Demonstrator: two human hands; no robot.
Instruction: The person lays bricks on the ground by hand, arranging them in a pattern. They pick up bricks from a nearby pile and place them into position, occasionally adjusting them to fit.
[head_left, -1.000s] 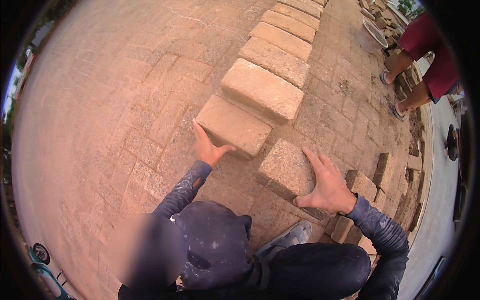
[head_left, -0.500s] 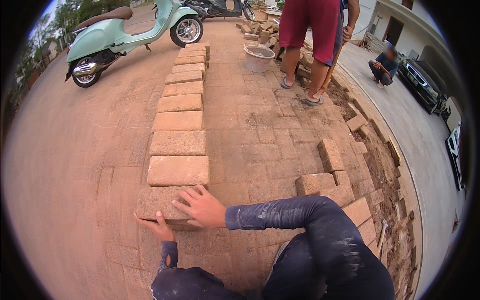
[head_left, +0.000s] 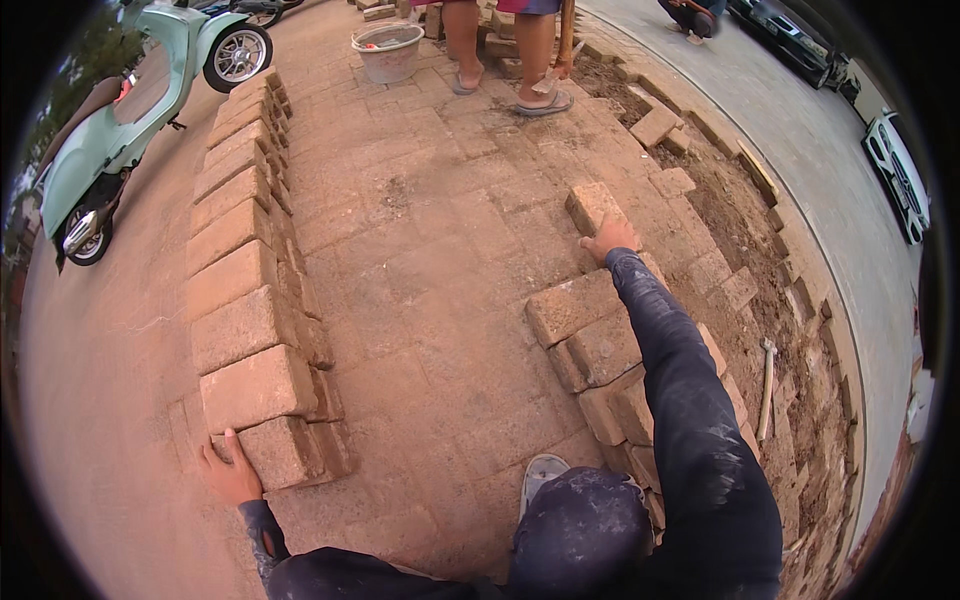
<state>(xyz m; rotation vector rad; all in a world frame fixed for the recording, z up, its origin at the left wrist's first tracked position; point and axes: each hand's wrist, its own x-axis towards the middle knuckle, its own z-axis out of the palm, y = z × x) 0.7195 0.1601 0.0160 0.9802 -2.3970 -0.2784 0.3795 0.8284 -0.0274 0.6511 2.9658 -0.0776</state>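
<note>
A long row of stacked paving bricks (head_left: 230,280) runs away from me on the left. My left hand (head_left: 234,472) rests against the outer end of its nearest brick (head_left: 280,452), thumb and fingers apart. Over on the right, my right arm is stretched out and my right hand (head_left: 612,238) grips the near end of a paving brick (head_left: 590,204). The thumb shows on its left side; the other fingers are partly hidden. Closer to me, a pile of similar bricks (head_left: 575,305) stands beside my right forearm, which covers part of it.
A person in sandals (head_left: 545,103) stands ahead by a grey bucket (head_left: 388,55), holding a wooden handle. A mint scooter (head_left: 130,140) is parked at left. Along the right are bare soil (head_left: 720,210), a hammer-like tool (head_left: 767,390), loose bricks (head_left: 655,127) and parked cars (head_left: 895,175).
My right hand has left the row's nearest brick and reached right to another brick. My left hand stays at the row's end. The view has turned right and downward.
</note>
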